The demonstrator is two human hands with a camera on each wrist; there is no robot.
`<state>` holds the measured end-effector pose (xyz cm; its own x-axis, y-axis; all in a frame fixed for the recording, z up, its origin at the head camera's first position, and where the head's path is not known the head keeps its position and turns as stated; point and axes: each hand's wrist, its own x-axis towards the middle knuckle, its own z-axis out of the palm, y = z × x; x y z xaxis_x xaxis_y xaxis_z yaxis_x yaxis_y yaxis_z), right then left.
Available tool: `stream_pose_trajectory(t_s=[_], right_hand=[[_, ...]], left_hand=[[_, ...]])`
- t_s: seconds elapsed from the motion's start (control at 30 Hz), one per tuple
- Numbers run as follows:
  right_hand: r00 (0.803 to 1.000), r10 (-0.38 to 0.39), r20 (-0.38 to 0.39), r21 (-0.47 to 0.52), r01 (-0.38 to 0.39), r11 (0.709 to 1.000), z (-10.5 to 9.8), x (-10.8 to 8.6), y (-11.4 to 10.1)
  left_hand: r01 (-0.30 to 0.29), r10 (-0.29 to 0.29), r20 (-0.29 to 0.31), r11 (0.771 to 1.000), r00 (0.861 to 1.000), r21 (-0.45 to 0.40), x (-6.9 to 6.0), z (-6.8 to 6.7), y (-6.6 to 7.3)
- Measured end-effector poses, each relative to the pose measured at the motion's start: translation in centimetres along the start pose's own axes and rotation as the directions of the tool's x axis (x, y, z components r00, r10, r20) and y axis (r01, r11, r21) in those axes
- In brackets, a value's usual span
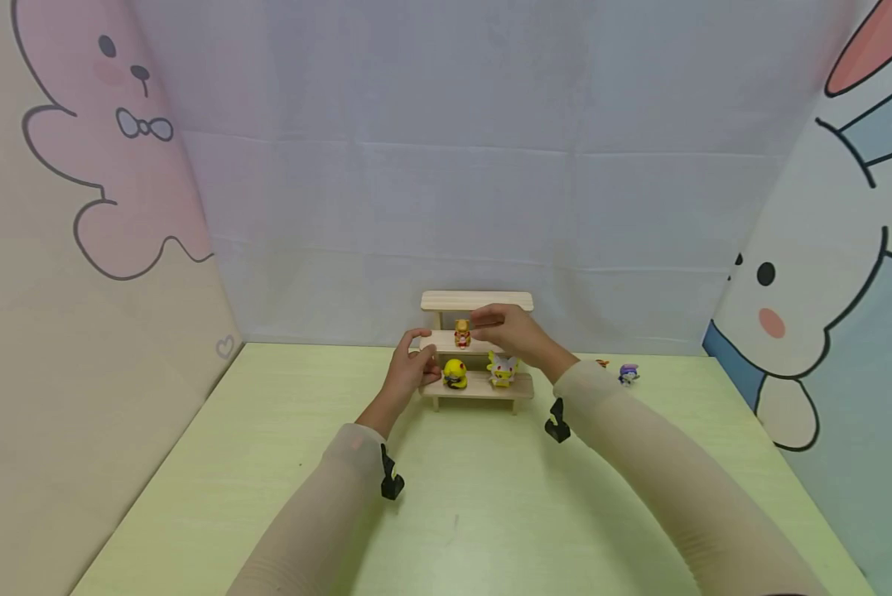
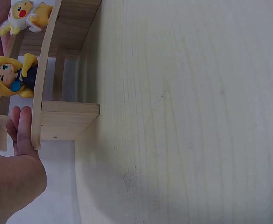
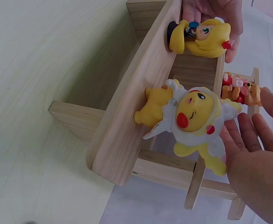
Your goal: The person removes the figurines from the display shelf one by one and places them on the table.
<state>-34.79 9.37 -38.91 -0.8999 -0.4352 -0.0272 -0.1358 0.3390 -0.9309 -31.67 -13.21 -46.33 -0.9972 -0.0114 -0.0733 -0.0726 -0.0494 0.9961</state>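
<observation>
A three-tier wooden display stand (image 1: pixel 477 300) stands at the back of the table. My left hand (image 1: pixel 413 364) holds its left side, with fingers above and below the end of the middle tier. My right hand (image 1: pixel 516 333) is beside a small bear figurine (image 1: pixel 462 333) on that tier. In the right wrist view, its thumb (image 3: pixel 272 106) is close to the bear's head, perhaps touching, and the other fingers are loosely extended. On the lowest tier sit a yellow-haired girl figurine (image 2: pixel 10 77) at left and a yellow figurine in a white hood (image 3: pixel 187 112) at right.
A small purple-and-white figurine (image 1: pixel 629 374) stands on the table (image 1: pixel 475 497) to the right of the stand. Beside it, an orange item (image 1: pixel 602 362) is mostly hidden by my right sleeve. A pale curtain (image 1: pixel 475 190) hangs behind, with printed panels on both sides.
</observation>
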Motion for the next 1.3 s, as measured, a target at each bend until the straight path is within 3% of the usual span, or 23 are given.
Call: stream_pose_trajectory(t_s=[0.33,0.57,1.03,1.3], right_hand=[[1.0,-0.002,-0.018,-0.059,0.0,0.998,1.1,1.1,-0.3],[1.0,-0.007,-0.015,-0.023,0.007,1.0,2.0,0.9,-1.1],[0.994,0.01,-0.11,-0.154,-0.027,0.988,2.8,1.6,-0.8],[0.99,0.016,-0.138,-0.168,-0.039,0.985,3.0,1.5,-0.9]], left_hand=[[0.001,-0.001,0.002,1.0,1.0,0.014,0.0,0.1,0.1],[0.006,-0.006,-0.002,1.0,1.0,0.01,0.0,0.0,0.1],[0.005,-0.005,-0.003,1.0,1.0,0.024,-0.2,-0.1,0.2],[-0.003,0.003,-0.001,1.0,1.0,0.021,-0.2,-0.1,0.2]])
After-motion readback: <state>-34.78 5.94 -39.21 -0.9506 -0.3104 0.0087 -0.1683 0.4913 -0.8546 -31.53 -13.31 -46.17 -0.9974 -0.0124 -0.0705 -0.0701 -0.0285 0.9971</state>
